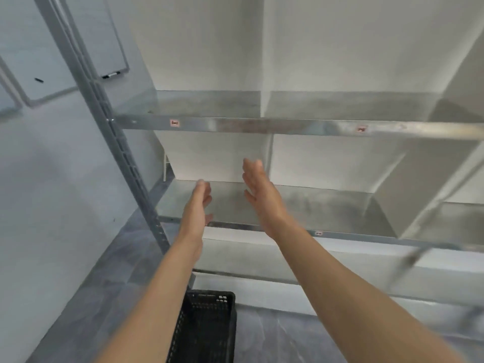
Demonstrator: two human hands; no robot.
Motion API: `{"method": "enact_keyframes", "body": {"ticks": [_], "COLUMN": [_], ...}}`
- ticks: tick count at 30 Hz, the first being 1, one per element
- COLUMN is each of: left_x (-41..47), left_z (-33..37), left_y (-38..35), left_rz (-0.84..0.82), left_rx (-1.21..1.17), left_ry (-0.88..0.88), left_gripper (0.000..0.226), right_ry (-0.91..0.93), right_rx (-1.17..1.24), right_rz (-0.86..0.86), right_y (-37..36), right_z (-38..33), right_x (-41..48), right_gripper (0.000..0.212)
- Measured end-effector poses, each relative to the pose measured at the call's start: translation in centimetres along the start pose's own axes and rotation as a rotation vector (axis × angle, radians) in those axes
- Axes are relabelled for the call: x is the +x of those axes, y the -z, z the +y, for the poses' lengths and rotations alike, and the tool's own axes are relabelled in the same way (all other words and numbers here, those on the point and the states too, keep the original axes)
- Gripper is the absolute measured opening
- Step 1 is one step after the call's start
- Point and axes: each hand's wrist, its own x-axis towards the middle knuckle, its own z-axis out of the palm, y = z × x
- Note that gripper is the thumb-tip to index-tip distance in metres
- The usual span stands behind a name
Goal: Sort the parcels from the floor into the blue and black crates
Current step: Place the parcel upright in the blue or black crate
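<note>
far left, a whiteboard (104,35) hangs on the pale wall with a dark marker (111,74) on its bottom ledge; the view is blurred here. next comes the grey slotted upright (123,155) of a metal rack, slanting down to the floor. the left hand (197,205) is raised in front of the rack, fingers straight and close together, palm turned inward, holding nothing. below its forearm the black crate (207,328) sits on the grey marbled floor (275,336) just before the rack's foot; i cannot tell what lies inside. the right hand (259,189) is a little higher, well apart from the left, fingers straight and loosely spread, palm facing the other hand, gripping nothing. behind both hands runs the middle shelf (327,208), and above them the upper shelf (288,126) stretches to the right edge
</note>
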Motion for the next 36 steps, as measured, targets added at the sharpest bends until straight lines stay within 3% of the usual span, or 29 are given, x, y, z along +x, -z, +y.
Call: {"method": "enact_keyframes", "body": {"ticks": [18, 31, 36], "left_x": [-17.3, -32.5, -36.8], "left_z": [-2.6, -7.6, -9.8], "left_y": [-39.1, -61.2, -69.0], "left_rz": [-0.668, -1.166, -1.345], "left_rx": [0.060, 0.197, 0.241], "left_ry": [0.087, 0.124, 0.176], "left_gripper": [0.044, 0.056, 0.041], "right_ry": [0.094, 0.138, 0.095], "right_rx": [0.066, 0.108, 0.139], "right_rz": [0.640, 1.051, 1.212], "right_y": [37.5, 55.2, 61.2], "right_z": [-6.0, -6.4, -5.5], "right_x": [-22.9, -40.3, -44.5], "right_gripper": [0.067, 0.070, 0.098]}}
